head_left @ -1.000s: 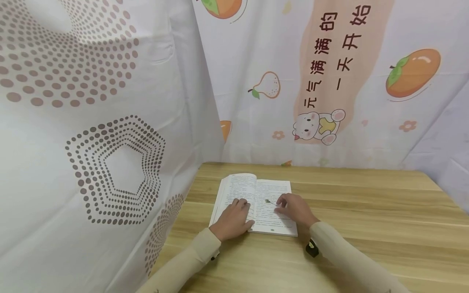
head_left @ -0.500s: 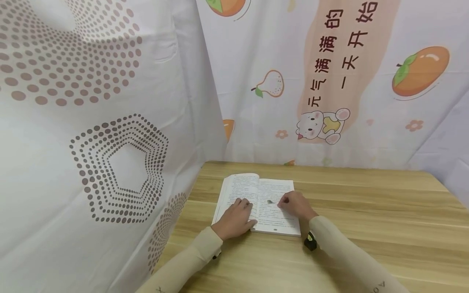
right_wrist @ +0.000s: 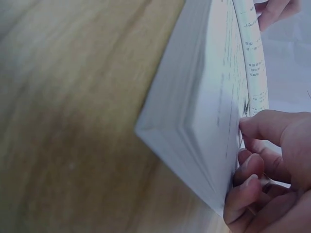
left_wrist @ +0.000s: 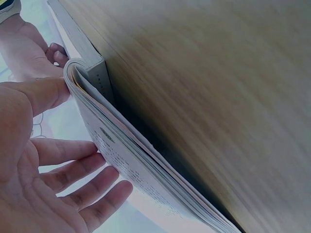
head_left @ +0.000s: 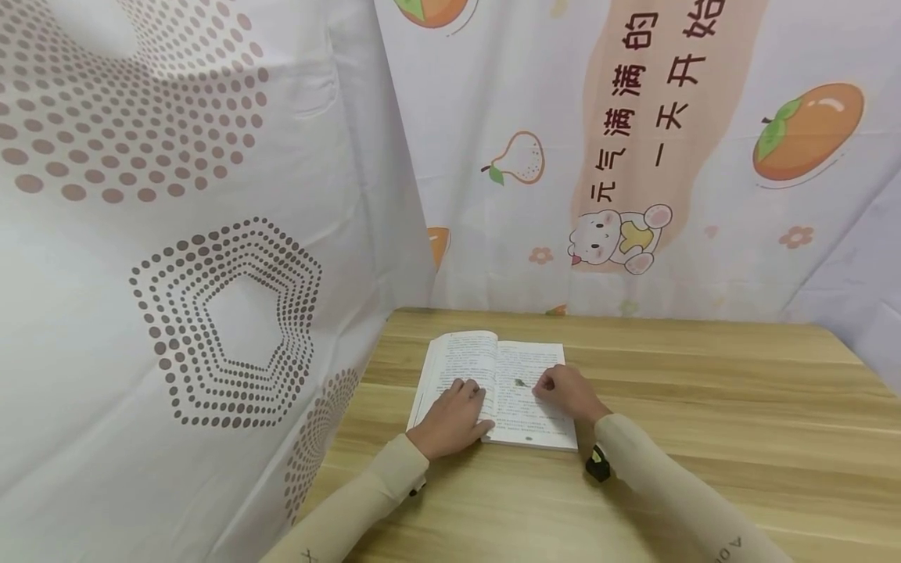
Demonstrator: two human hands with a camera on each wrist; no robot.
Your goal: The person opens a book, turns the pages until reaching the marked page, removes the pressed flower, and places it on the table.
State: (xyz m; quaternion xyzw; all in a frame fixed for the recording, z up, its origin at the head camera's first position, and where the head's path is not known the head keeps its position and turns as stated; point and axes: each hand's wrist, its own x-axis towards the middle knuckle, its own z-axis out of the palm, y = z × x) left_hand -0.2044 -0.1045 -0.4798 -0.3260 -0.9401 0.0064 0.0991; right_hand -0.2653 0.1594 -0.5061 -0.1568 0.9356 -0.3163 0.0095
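An open book (head_left: 464, 360) with printed pages lies on the wooden table. My left hand (head_left: 452, 421) rests on its left page, fingers extended, the thumb near the lower end of the fold. The left wrist view shows that hand (left_wrist: 53, 160) along the curved page block (left_wrist: 141, 155). Over the right page, my right hand (head_left: 566, 393) pinches the thin stem of a small dried sprig (head_left: 521, 383) with a dark green tip. In the right wrist view, thumb and forefinger of the right hand (right_wrist: 272, 165) meet at the page; the sprig's tip (right_wrist: 246, 107) shows just beyond them.
The wooden table (head_left: 704, 391) extends to the right of the book. A dotted white curtain (head_left: 352, 195) hangs close on the left. Another curtain (head_left: 464, 274), with printed fruit and characters, covers the back.
My right thumb and fingertips have drawn closer together on the stem, and the hand sits lower against the page. My left hand stays on the left page. The view has shifted slightly.
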